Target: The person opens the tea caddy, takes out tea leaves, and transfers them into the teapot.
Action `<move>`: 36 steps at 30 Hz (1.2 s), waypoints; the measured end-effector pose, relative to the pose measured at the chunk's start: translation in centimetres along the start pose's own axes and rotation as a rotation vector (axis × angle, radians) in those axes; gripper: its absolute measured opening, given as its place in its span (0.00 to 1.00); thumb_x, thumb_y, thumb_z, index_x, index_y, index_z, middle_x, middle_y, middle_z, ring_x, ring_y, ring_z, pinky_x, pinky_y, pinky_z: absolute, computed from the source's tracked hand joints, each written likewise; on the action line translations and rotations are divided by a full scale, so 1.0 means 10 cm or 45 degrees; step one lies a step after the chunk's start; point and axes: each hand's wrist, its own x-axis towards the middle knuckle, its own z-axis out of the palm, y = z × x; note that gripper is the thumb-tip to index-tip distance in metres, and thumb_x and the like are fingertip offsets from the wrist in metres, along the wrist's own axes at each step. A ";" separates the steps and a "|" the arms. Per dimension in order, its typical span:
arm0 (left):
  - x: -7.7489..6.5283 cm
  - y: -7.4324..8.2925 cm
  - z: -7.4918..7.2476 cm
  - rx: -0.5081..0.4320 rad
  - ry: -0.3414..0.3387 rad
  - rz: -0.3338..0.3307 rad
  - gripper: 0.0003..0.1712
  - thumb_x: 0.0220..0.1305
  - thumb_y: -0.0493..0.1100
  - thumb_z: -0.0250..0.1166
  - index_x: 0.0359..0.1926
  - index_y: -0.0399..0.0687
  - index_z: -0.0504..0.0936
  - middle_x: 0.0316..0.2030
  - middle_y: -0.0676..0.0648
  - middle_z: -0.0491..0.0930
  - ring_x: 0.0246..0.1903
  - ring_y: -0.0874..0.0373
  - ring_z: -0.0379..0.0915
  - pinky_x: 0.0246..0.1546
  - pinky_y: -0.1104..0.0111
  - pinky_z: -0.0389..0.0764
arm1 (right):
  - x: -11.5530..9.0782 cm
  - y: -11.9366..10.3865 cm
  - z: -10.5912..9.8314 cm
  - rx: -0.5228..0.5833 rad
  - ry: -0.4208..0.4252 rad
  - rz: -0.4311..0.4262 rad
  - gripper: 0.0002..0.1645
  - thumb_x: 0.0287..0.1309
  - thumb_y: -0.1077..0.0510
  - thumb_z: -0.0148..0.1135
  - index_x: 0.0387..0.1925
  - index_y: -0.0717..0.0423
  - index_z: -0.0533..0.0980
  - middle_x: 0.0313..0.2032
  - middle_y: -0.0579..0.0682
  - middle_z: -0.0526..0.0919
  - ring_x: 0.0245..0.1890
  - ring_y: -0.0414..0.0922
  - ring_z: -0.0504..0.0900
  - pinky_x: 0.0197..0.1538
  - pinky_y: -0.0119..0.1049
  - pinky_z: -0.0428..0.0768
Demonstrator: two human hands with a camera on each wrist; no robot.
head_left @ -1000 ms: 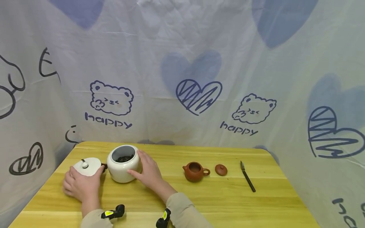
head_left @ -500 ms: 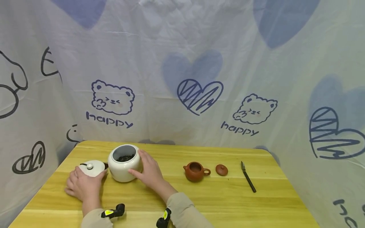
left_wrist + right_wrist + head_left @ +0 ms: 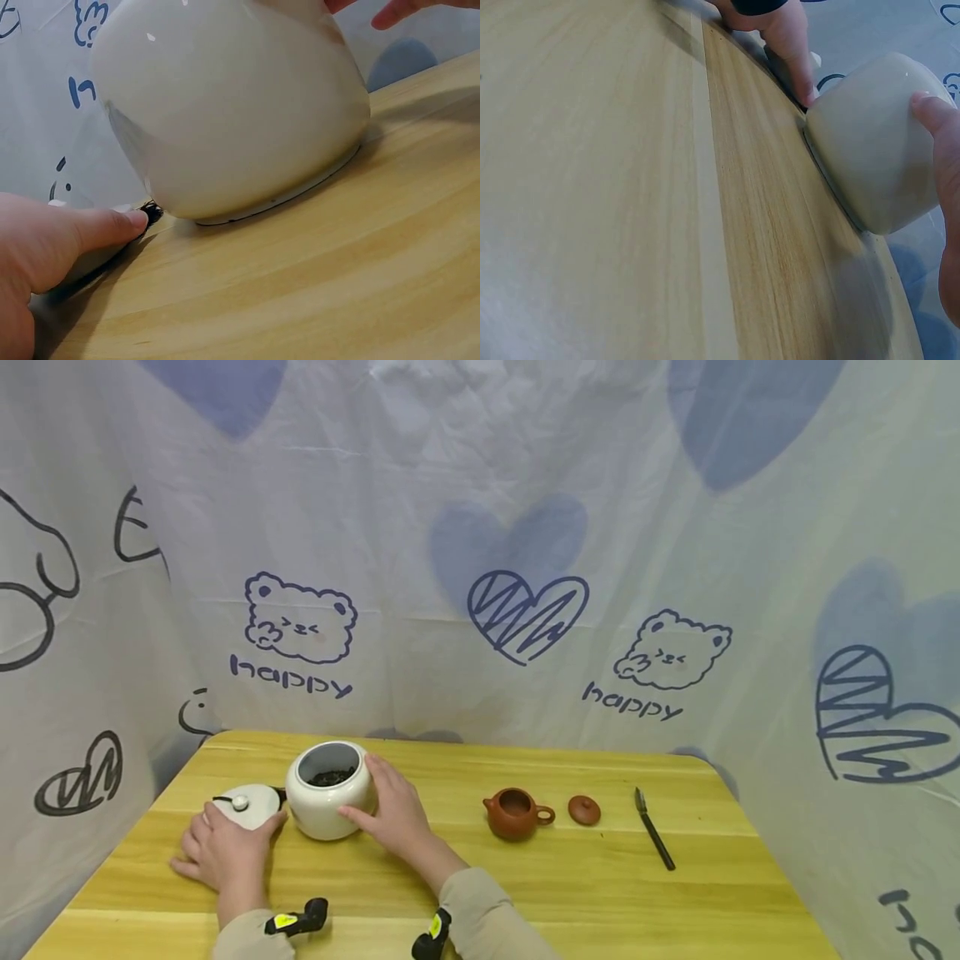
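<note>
A white ceramic jar point(image 3: 327, 814) stands upright with its mouth uncovered and dark, leafy bits inside, probably tea leaves. Thumb in front and fingers at the rim, my right hand point(image 3: 401, 814) holds the jar's right side. To the left of the jar, a white lid point(image 3: 258, 806) with a round knob lies low at the table. My left hand point(image 3: 228, 852) grips its near edge, thumb on the right and index finger on the left. A black frayed tuft point(image 3: 154, 212) shows beside the thumb tip in the left wrist view, close to the jar's foot.
A small reddish-brown teapot point(image 3: 512, 818) without its lid stands right of centre on the wooden table point(image 3: 570, 893). Its lid point(image 3: 584, 810) lies beside the handle. Farther right lies a dark slim tool point(image 3: 656, 831) with a pointed blade-like end. A printed curtain point(image 3: 420, 693) hangs behind.
My left hand and the white lid have moved slightly right, closer to the jar; the lid looked more tilted at first. My right hand stays on the jar. The view has shifted slightly.
</note>
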 end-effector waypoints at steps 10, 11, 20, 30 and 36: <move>0.04 0.00 0.05 0.059 -0.062 -0.030 0.69 0.52 0.64 0.68 0.75 0.34 0.34 0.72 0.24 0.40 0.72 0.29 0.32 0.70 0.35 0.25 | -0.01 0.03 0.00 0.024 -0.007 0.019 0.51 0.60 0.30 0.56 0.76 0.45 0.52 0.74 0.45 0.61 0.73 0.45 0.63 0.72 0.48 0.66; 0.04 0.00 0.06 0.059 -0.065 -0.032 0.70 0.52 0.64 0.68 0.75 0.34 0.34 0.71 0.23 0.40 0.72 0.29 0.31 0.70 0.35 0.25 | -0.01 0.03 0.00 0.023 -0.005 0.018 0.51 0.60 0.30 0.56 0.76 0.45 0.52 0.74 0.46 0.61 0.73 0.45 0.63 0.72 0.48 0.66; 0.02 0.03 -0.01 -0.042 -0.062 -0.060 0.71 0.54 0.76 0.59 0.76 0.36 0.32 0.74 0.26 0.33 0.74 0.32 0.20 0.68 0.34 0.21 | 0.00 0.01 -0.01 -0.002 -0.022 -0.002 0.50 0.61 0.30 0.56 0.75 0.47 0.52 0.74 0.46 0.60 0.73 0.45 0.62 0.71 0.47 0.67; -0.06 0.16 -0.31 -0.199 0.071 0.102 0.52 0.63 0.69 0.54 0.76 0.43 0.50 0.75 0.33 0.47 0.75 0.34 0.29 0.69 0.33 0.30 | 0.01 -0.01 -0.04 0.004 -0.052 -0.010 0.49 0.62 0.32 0.55 0.76 0.49 0.52 0.74 0.46 0.59 0.73 0.46 0.61 0.72 0.48 0.66; -0.10 0.27 -0.45 -0.267 0.127 0.266 0.37 0.69 0.59 0.53 0.70 0.42 0.64 0.70 0.32 0.60 0.70 0.31 0.48 0.69 0.38 0.46 | 0.00 0.01 -0.05 0.020 -0.090 -0.002 0.49 0.64 0.33 0.53 0.76 0.49 0.50 0.75 0.48 0.57 0.74 0.47 0.59 0.72 0.48 0.65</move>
